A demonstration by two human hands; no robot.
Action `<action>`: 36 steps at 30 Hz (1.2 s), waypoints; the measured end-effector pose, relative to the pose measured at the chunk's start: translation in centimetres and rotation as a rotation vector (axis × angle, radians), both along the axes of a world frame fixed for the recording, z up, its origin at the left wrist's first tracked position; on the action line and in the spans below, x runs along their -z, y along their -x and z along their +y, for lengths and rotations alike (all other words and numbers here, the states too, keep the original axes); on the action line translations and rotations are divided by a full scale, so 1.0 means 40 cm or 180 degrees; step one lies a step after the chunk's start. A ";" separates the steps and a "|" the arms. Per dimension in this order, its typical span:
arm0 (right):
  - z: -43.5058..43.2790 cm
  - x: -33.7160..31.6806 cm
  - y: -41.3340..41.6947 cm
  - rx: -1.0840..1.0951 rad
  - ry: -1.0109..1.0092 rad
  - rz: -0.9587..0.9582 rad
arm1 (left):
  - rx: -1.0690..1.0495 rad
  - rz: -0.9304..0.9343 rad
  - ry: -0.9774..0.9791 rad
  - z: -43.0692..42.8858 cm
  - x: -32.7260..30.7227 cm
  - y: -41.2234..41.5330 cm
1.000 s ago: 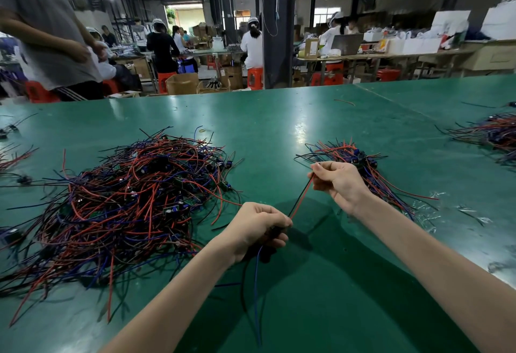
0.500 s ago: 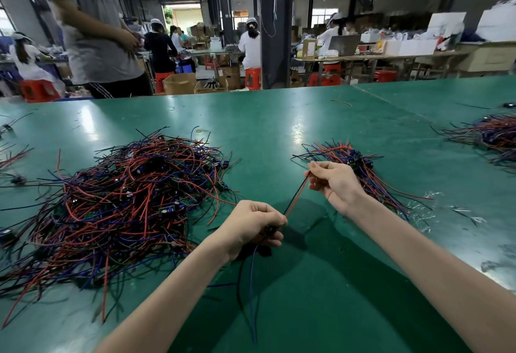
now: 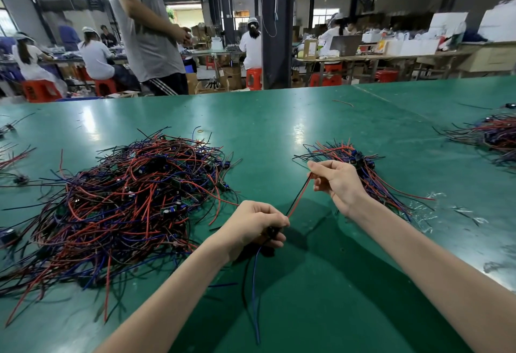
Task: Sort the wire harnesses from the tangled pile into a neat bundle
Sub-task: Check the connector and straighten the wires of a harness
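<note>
A big tangled pile of red, blue and black wire harnesses (image 3: 122,207) lies on the left of the green table (image 3: 279,129). A smaller, neater bundle (image 3: 365,176) lies right of centre. One harness (image 3: 298,199) is stretched between my hands: my left hand (image 3: 254,227) grips its small black component, with blue and black leads hanging below, and my right hand (image 3: 335,182) pinches the far ends of its red and black wires, just in front of the bundle.
Another wire heap (image 3: 491,134) lies at the table's right edge, and a few loose harnesses (image 3: 14,157) at the far left. Clear plastic scraps (image 3: 435,207) lie right of the bundle. A person in a grey shirt (image 3: 148,25) stands beyond the table's far edge.
Both hands hold the same harness in nearly the same pose. The standing person behind the table has walked to the right.
</note>
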State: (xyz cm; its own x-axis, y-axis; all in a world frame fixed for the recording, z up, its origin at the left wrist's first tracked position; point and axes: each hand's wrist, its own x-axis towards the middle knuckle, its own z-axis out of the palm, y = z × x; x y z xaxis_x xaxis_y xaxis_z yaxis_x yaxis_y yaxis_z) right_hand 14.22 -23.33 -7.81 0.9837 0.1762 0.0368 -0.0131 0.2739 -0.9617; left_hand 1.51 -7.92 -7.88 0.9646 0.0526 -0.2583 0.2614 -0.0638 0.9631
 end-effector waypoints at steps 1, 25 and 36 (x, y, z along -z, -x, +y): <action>0.001 0.000 0.000 0.0015 0.0025 -0.0008 | 0.0016 0.0017 0.0007 -0.001 0.001 0.001; 0.001 0.005 -0.006 0.0038 0.0205 0.0041 | 0.0135 -0.0069 0.0343 -0.005 0.006 -0.002; 0.068 -0.002 0.115 -0.1209 0.0943 -0.0038 | -0.1015 -0.0576 0.0818 0.036 -0.004 -0.027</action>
State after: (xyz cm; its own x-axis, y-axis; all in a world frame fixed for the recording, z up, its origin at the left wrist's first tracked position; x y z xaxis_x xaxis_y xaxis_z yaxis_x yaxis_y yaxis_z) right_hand 9.64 -20.61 -7.73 0.8475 0.5276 -0.0583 -0.0477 -0.0338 -0.9983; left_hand 2.60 -6.48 -7.72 0.9415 0.3108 -0.1305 0.0551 0.2400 0.9692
